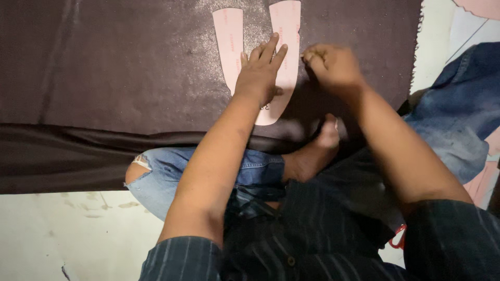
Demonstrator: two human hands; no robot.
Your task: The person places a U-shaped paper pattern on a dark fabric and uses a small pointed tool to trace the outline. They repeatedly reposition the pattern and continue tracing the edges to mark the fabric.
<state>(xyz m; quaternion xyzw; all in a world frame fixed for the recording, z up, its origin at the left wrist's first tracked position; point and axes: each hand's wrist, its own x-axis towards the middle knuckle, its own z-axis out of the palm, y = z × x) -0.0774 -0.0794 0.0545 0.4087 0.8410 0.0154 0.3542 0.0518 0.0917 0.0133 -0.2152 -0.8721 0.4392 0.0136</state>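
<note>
Head view: left hand [259, 73] lies flat on a pink sole-shaped paper pattern [285, 57], fingers stretched and slightly apart, pressing it onto dark brown sheet material [120, 67]. Right hand [332, 65] sits just beside the pattern's right edge, fingers curled together; anything pinched in them cannot be told. A second pink pattern [229, 44] lies just left. A bare foot [315, 151] rests on the sheet's near edge.

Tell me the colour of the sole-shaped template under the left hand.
Pale pink, on dark brown sheet material; the head view shows the template pinned flat by the left hand.
</note>
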